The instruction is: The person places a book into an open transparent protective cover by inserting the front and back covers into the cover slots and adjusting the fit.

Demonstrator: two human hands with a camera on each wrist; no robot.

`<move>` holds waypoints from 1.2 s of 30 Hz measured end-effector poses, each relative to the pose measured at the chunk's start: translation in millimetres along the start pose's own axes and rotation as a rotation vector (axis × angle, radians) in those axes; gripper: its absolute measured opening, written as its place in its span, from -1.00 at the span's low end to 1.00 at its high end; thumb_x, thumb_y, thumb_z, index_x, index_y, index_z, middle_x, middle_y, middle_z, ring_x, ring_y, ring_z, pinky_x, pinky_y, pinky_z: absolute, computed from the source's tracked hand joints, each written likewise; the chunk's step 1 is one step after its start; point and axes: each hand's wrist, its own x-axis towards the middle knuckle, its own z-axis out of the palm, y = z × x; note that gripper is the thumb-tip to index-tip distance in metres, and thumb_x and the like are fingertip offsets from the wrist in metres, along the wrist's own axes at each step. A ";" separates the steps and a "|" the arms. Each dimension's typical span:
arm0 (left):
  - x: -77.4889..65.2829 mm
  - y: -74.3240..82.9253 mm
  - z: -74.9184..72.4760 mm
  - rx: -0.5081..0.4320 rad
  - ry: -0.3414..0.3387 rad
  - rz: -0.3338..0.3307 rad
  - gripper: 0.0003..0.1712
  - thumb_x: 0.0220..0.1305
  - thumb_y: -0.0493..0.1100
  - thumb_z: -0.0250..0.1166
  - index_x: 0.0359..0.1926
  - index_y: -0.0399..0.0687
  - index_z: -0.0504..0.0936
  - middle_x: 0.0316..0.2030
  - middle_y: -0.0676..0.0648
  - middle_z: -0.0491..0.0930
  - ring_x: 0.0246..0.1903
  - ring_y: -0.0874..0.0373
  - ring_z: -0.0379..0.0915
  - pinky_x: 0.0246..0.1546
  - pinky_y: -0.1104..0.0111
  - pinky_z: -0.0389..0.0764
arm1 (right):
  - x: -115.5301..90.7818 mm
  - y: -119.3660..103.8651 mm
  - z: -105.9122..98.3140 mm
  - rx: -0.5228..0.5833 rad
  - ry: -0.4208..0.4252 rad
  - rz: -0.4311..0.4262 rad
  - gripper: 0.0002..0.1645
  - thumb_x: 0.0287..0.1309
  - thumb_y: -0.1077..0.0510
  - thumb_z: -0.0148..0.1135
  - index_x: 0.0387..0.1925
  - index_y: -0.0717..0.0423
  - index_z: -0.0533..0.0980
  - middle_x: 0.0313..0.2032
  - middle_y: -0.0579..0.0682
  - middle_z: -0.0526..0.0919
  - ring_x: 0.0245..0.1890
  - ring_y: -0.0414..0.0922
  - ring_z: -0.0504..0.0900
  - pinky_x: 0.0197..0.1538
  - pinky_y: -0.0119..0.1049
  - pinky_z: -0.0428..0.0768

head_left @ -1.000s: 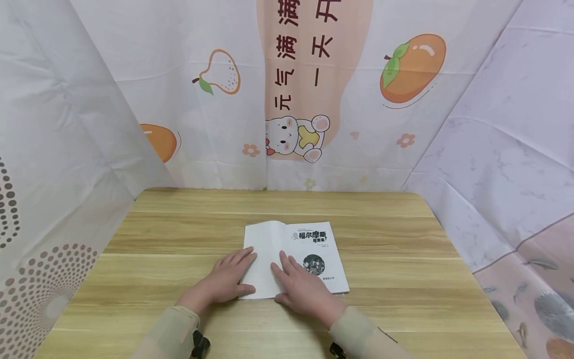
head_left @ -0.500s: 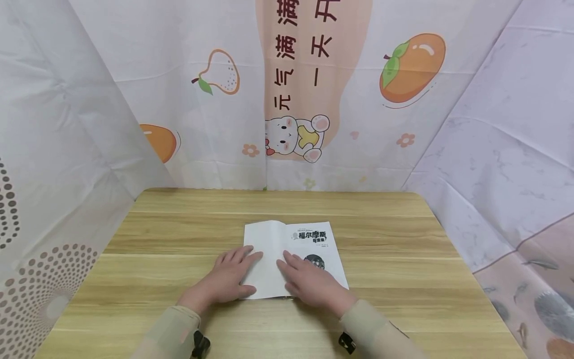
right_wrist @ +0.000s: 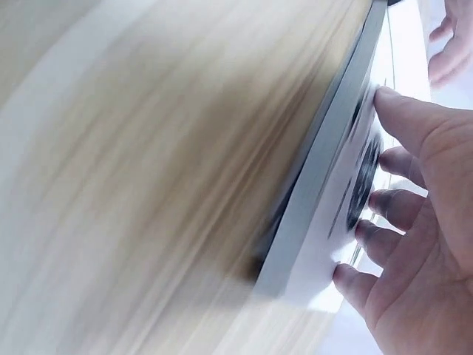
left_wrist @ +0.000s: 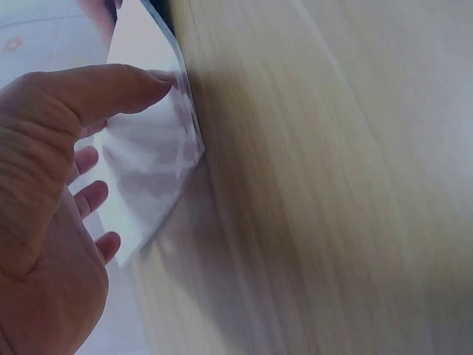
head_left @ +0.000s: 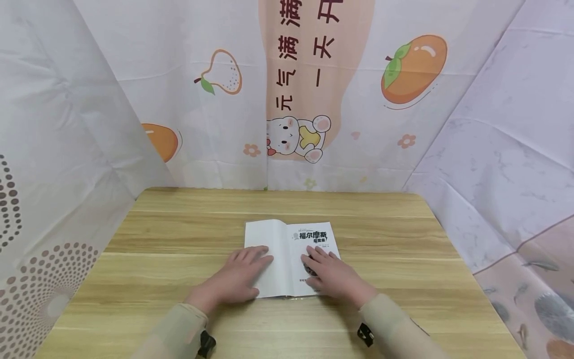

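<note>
An open book [head_left: 279,234] lies on the wooden table, with a blank white left page and a title page with dark Chinese characters and a round dark picture on the right. My left hand [head_left: 239,275] rests on the left page, fingers spread, thumb near the lower edge. On the title page lies my right hand [head_left: 334,274], its fingertips over the round picture [right_wrist: 366,181], which it partly hides. The right wrist view shows the thick stack of pages [right_wrist: 318,170] under that hand. In the left wrist view the thumb touches the glossy white page [left_wrist: 144,159].
The wooden table [head_left: 179,229] extends around the book on all sides. A white curtain [head_left: 215,124] printed with fruit, a cartoon animal and writing hangs behind its far edge. More cloth hangs at the left and right.
My right hand has slid right from the middle fold onto the title page. The left hand has shifted a little right, further onto the blank page.
</note>
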 end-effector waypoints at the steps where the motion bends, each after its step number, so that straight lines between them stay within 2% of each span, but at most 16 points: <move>1: 1.2 1.9 0.0 0.006 -0.003 0.013 -0.08 -0.02 -0.06 0.36 0.41 0.02 0.22 0.43 -0.12 0.06 0.37 -0.06 -0.05 0.27 -0.13 0.13 | -1.0 3.1 -0.1 0.003 0.006 0.008 -0.30 0.32 -0.09 0.12 0.37 0.14 0.26 0.41 0.20 0.17 0.37 0.16 0.12 0.31 0.21 0.21; 4: 4.7 8.6 0.3 0.013 -0.009 0.048 -0.12 0.01 -0.04 0.34 0.39 0.00 0.25 0.42 -0.10 0.09 0.37 -0.05 -0.04 0.29 -0.11 0.13 | -3.4 12.1 0.6 0.003 0.020 0.030 -0.27 0.31 -0.10 0.13 0.37 0.17 0.25 0.41 0.23 0.15 0.37 0.18 0.11 0.32 0.20 0.20; 11: 15.0 25.9 1.5 0.006 -0.006 0.109 -0.33 0.23 0.20 0.24 0.28 0.04 0.38 0.34 0.01 0.23 0.33 0.03 0.04 0.30 -0.01 0.17 | -7.4 25.7 3.7 0.036 0.038 0.095 -0.22 0.29 -0.14 0.14 0.37 0.20 0.24 0.40 0.33 0.10 0.37 0.24 0.08 0.32 0.17 0.22; 16: 22.2 34.5 1.1 0.021 -0.003 0.128 -0.39 0.26 0.21 0.21 0.22 0.02 0.44 0.27 0.00 0.32 0.31 0.05 0.10 0.30 0.04 0.20 | -9.6 29.8 4.9 0.058 0.033 0.152 -0.17 0.27 -0.20 0.15 0.39 0.18 0.21 0.41 0.36 0.05 0.38 0.24 0.05 0.29 0.16 0.28; 21: 26.7 37.6 2.8 0.054 -0.002 0.104 -0.44 0.28 0.17 0.21 0.20 0.02 0.46 0.25 0.00 0.35 0.28 0.06 0.16 0.26 0.05 0.28 | -12.4 32.5 6.3 0.090 0.035 0.197 -0.12 0.24 -0.24 0.16 0.40 0.16 0.19 0.43 0.33 0.01 0.39 0.23 0.01 0.30 0.16 0.25; 28: 31.3 40.0 3.8 0.071 -0.030 0.033 -0.43 0.27 0.16 0.22 0.22 0.04 0.45 0.27 -0.03 0.32 0.25 0.04 0.19 0.21 0.07 0.34 | -16.3 35.9 12.6 0.176 0.074 0.268 -0.06 0.20 -0.27 0.20 0.42 0.14 0.15 0.43 0.36 -0.08 0.34 0.27 0.11 0.24 0.20 0.32; 36: 35.4 40.0 7.7 0.058 -0.037 -0.013 -0.41 0.24 0.14 0.26 0.24 0.06 0.43 0.26 -0.04 0.31 0.21 0.01 0.23 0.12 0.08 0.43 | -17.1 32.1 14.2 0.117 0.128 0.273 -0.09 0.17 -0.25 0.23 0.39 0.14 0.22 0.35 0.48 0.09 0.30 0.45 0.06 0.24 0.35 0.21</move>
